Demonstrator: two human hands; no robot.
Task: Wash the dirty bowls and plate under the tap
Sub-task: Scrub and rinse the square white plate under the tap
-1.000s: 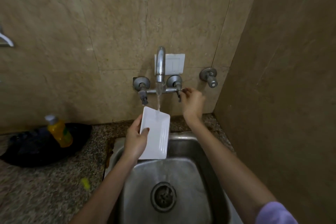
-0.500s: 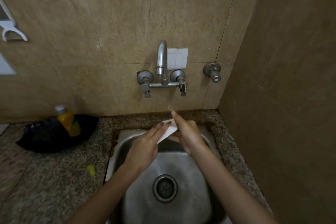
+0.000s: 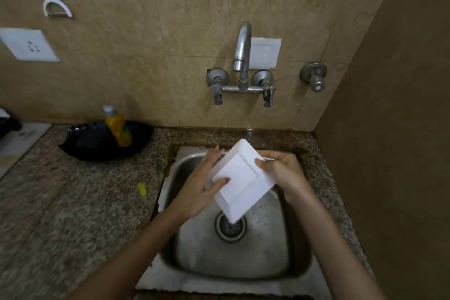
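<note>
I'd say the plate's back is being rinsed. The left hand (image 3: pixel 202 189) grips the left edge of a white rectangular plate (image 3: pixel 243 178), thumb pressed on the upturned underside and fingers behind it. The right hand (image 3: pixel 283 173) clamps the right edge, fingers curled over it. The plate hangs tilted above the stainless steel sink (image 3: pixel 298 246). Its low corner is over the round drain (image 3: pixel 225 231) and its far corner meets a thin stream from the chrome wall tap (image 3: pixel 243 56). Next it probably needs flipping to wet the eating face, with a firm hold because it's slippery. A yellow plastic bottle (image 3: pixel 118 128) stands on the speckled granite counter (image 3: pixel 73 214) to the left.
</note>
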